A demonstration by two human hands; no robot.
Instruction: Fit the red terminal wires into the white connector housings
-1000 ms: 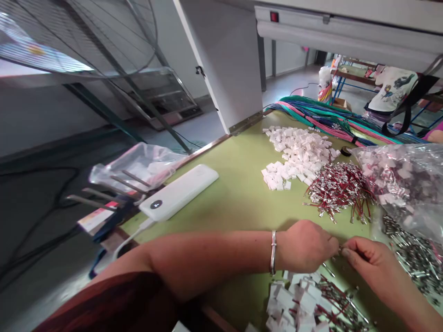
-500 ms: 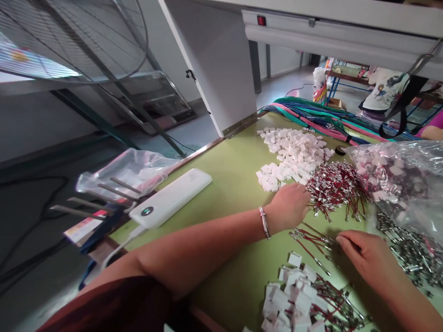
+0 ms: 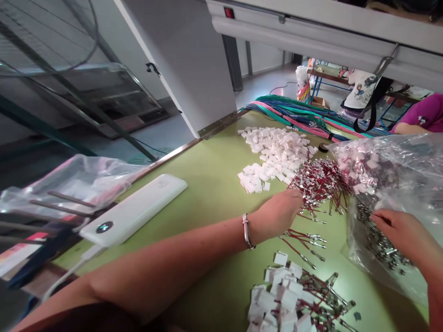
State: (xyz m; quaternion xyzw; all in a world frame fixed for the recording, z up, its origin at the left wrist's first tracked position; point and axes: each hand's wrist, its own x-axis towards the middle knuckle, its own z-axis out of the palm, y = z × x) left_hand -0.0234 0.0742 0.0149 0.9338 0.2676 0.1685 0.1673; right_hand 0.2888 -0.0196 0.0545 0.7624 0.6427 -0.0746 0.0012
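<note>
My left hand (image 3: 279,214), a bracelet at its wrist, is closed at the near edge of a pile of short red wires with metal ends (image 3: 320,180). Whatever its fingers hold is hidden. A few loose red wires (image 3: 302,243) lie on the table just below that hand. On the right, my right hand (image 3: 403,233) is above small dark metal parts (image 3: 384,249) lying on clear plastic. Its thumb and fingers are pinched together, and I cannot make out anything between them. White flat pieces (image 3: 277,295) and wires with metal fittings (image 3: 328,299) are heaped nearest me.
White pieces (image 3: 273,152) are piled beyond my left hand. A clear plastic bag (image 3: 408,161) bulges at the right. Bundled coloured cables (image 3: 290,115) lie along the back. A white power bank (image 3: 138,207) with a cable sits at left. A person in purple (image 3: 422,115) is beyond.
My right hand has moved right, from beside the loose wires to the metal parts on the plastic. My left hand stays at the red wire pile. The whole view has shifted.
</note>
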